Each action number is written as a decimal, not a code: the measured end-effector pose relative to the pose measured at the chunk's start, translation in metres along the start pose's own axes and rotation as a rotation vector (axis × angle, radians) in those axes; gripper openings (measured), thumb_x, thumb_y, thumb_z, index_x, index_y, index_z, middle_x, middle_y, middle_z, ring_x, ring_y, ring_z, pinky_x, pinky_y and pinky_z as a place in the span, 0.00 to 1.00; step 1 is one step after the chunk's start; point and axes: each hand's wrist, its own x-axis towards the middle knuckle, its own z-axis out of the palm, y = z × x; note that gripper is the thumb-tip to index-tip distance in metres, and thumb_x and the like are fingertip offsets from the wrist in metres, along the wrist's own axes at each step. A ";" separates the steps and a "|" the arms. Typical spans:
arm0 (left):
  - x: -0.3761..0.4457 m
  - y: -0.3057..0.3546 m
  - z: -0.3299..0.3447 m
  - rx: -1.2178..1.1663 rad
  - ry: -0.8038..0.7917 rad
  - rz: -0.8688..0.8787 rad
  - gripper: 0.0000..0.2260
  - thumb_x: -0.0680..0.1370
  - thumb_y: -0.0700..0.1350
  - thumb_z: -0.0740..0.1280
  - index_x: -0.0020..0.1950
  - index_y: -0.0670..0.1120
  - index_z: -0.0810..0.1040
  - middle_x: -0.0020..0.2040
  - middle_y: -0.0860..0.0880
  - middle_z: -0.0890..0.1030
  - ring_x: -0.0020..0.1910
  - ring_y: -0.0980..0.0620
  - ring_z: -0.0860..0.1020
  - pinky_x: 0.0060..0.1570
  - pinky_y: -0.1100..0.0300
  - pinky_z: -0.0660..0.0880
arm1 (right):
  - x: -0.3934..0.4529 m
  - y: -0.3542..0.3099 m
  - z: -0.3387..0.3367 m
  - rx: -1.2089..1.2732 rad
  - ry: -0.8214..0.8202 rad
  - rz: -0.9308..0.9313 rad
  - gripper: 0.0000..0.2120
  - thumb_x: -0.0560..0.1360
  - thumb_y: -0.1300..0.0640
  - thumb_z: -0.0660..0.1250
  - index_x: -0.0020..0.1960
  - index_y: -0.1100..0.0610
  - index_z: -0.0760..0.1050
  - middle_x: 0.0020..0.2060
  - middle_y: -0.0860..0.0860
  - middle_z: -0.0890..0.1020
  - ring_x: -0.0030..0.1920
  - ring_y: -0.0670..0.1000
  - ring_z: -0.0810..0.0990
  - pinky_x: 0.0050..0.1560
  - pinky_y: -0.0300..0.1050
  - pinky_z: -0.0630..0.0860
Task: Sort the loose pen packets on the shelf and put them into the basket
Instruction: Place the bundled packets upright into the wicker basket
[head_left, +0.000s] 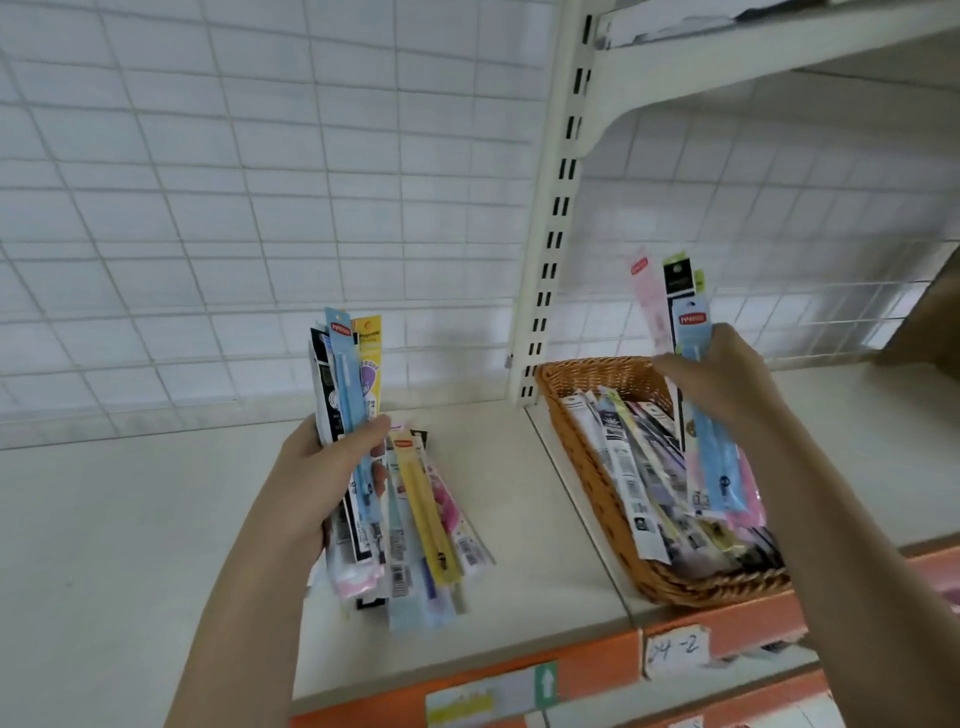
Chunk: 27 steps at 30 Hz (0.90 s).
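My left hand (317, 483) grips a bunch of pen packets (347, 374), held upright above the shelf; a light blue, a yellow and a black packet stick out on top. Under it, a loose pile of pen packets (431, 525) lies on the cream shelf (156, 519). My right hand (722, 384) holds several packets (691, 322), blue, pink and black, upright over the woven brown basket (587, 457). More packets (644, 467) lie lengthwise inside the basket.
A slotted cream upright post (558, 208) divides the two shelf bays, with white wire grid panels behind. An upper shelf bracket (727, 62) hangs above the basket. The orange shelf edge (597, 670) carries paper labels. A brown box (935, 322) sits far right.
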 end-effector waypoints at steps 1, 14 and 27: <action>-0.002 -0.001 0.008 0.001 -0.004 -0.004 0.04 0.75 0.43 0.68 0.47 0.45 0.76 0.36 0.47 0.76 0.28 0.51 0.74 0.31 0.59 0.74 | 0.000 0.009 -0.001 0.001 -0.003 0.019 0.17 0.73 0.55 0.66 0.58 0.60 0.68 0.47 0.56 0.77 0.42 0.57 0.76 0.38 0.46 0.72; -0.027 -0.007 0.084 0.011 0.067 -0.004 0.04 0.75 0.42 0.69 0.48 0.43 0.78 0.35 0.45 0.78 0.32 0.50 0.77 0.32 0.60 0.77 | -0.004 0.073 0.016 -0.388 -0.204 -0.114 0.36 0.70 0.31 0.58 0.62 0.61 0.70 0.54 0.58 0.78 0.55 0.58 0.77 0.54 0.51 0.76; -0.036 0.011 0.156 0.311 -0.024 0.067 0.17 0.72 0.49 0.71 0.60 0.52 0.75 0.52 0.52 0.80 0.51 0.53 0.78 0.49 0.57 0.74 | 0.054 0.129 -0.036 -0.250 -0.083 -0.239 0.12 0.79 0.52 0.58 0.53 0.58 0.77 0.39 0.51 0.78 0.40 0.52 0.73 0.42 0.42 0.67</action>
